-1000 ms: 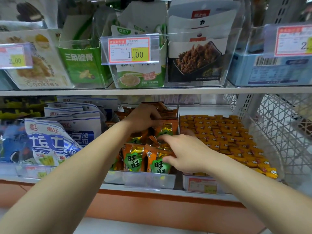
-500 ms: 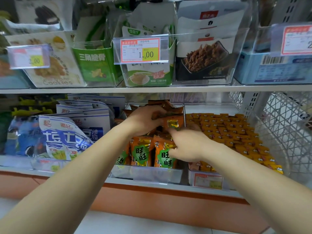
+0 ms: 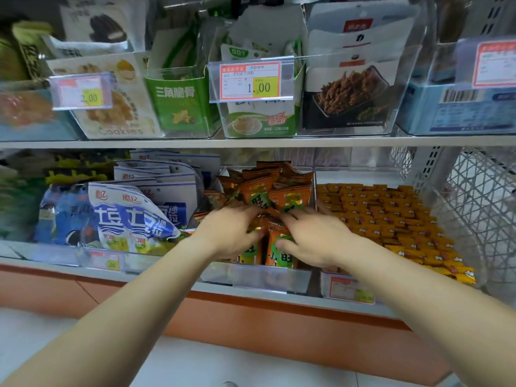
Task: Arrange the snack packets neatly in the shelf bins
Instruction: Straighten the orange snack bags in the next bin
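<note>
clutching orange packets (image 3: 279, 256) lying under them, left hand (image 3: 231, 233) and right hand (image 3: 317, 241) sit close together.

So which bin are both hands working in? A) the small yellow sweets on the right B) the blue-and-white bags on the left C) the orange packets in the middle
C: the left hand and right hand are both on the orange packets in the middle bin.
</note>
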Motion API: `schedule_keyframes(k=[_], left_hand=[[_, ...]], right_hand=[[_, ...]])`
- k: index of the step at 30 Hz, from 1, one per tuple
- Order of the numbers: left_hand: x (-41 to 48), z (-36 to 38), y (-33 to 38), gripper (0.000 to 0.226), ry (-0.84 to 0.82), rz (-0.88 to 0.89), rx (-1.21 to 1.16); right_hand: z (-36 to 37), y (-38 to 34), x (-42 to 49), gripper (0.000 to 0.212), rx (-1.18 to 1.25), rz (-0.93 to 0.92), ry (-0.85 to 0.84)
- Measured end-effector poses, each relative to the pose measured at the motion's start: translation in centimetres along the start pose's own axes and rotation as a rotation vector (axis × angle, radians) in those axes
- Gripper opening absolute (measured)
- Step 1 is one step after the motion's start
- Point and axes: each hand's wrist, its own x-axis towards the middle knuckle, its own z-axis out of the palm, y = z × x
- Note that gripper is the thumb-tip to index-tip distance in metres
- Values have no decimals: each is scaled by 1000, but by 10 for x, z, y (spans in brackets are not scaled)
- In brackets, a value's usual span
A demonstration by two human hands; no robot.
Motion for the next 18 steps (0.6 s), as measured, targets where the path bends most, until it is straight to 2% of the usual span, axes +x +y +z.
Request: schedule_keyframes(k=[3, 5, 11, 18], left_hand=[[3, -9, -5, 51, 86, -3, -113], [4, -7, -5, 54, 136, 4, -124], [9, 6, -10, 41, 56, -1, -105], [10, -4, -16, 42, 5, -42, -232]], right_hand=[[-5, 1, -6, 62, 85, 10, 252], [-6, 1, -5, 52, 132, 28, 324], [-10, 9, 21, 39, 143, 49, 196], [-12, 10, 23, 48, 180, 29, 141]])
